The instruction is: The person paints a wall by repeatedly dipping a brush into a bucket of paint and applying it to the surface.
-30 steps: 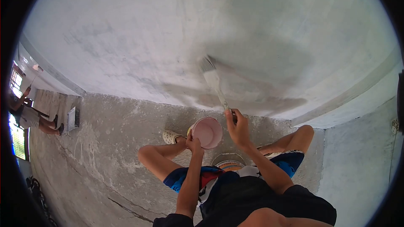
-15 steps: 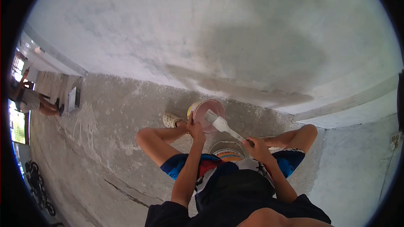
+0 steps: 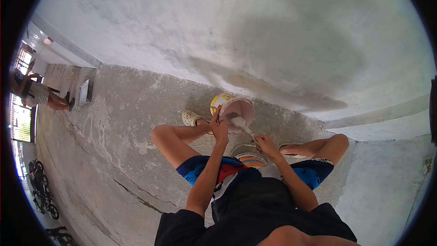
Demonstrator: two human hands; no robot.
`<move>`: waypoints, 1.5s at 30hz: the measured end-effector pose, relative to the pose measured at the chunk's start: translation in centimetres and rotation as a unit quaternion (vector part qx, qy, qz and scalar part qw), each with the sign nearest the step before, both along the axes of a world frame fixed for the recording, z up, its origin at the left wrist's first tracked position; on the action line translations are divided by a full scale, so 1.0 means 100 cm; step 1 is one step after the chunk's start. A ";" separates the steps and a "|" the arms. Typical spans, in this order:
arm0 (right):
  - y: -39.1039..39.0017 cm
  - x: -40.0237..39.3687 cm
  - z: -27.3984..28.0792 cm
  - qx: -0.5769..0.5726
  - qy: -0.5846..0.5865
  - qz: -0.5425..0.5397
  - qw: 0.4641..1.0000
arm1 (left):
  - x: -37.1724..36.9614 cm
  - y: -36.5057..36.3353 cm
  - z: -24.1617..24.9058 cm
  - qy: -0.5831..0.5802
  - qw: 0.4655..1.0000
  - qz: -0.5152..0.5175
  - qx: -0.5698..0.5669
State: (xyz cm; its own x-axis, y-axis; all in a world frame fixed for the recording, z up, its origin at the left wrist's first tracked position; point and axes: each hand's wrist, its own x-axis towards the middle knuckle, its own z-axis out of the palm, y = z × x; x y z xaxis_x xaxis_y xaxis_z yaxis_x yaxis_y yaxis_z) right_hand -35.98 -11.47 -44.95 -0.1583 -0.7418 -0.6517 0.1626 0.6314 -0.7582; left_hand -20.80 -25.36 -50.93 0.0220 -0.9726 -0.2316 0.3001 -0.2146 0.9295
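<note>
A small paint bucket (image 3: 221, 99), white and yellow outside with a pinkish inside, is tilted with its mouth towards me. My left hand (image 3: 220, 130) is closed on the bucket's near left side. In my right hand (image 3: 267, 146) is the handle of a white-coated paintbrush (image 3: 243, 125), whose head reaches inside the bucket. The brush's tip is partly lost against the pale interior. Between my legs stands a second bucket (image 3: 251, 159) with an orange band and a wire handle.
A pale wall (image 3: 182, 27) with darker damp-looking patches rises in front, meeting a side wall (image 3: 380, 177) at right. The rough concrete floor (image 3: 123, 132) has a long crack. Far left are another person (image 3: 38, 93), a tray-like object (image 3: 85, 92) and motorcycles (image 3: 41, 187).
The paintbrush has gone deeper into the bucket, and my right hand has moved closer to it. The bucket is tilted more, showing more of its yellow side. My view has shifted slightly.
</note>
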 end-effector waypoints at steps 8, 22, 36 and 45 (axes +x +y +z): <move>0.024 -0.001 0.010 -0.038 0.131 0.066 0.988 | 0.015 -0.010 -0.018 0.054 0.995 0.053 0.061; 0.036 0.012 0.031 -0.182 0.363 0.119 0.906 | 0.019 -0.015 -0.016 0.018 0.994 0.083 0.073; 0.009 0.015 0.056 -0.098 -0.033 -0.014 0.995 | 0.020 -0.009 -0.034 0.054 0.991 0.067 0.102; -0.059 0.049 0.109 -0.190 -0.022 -0.058 0.980 | 0.012 -0.011 -0.045 0.078 0.995 0.047 0.033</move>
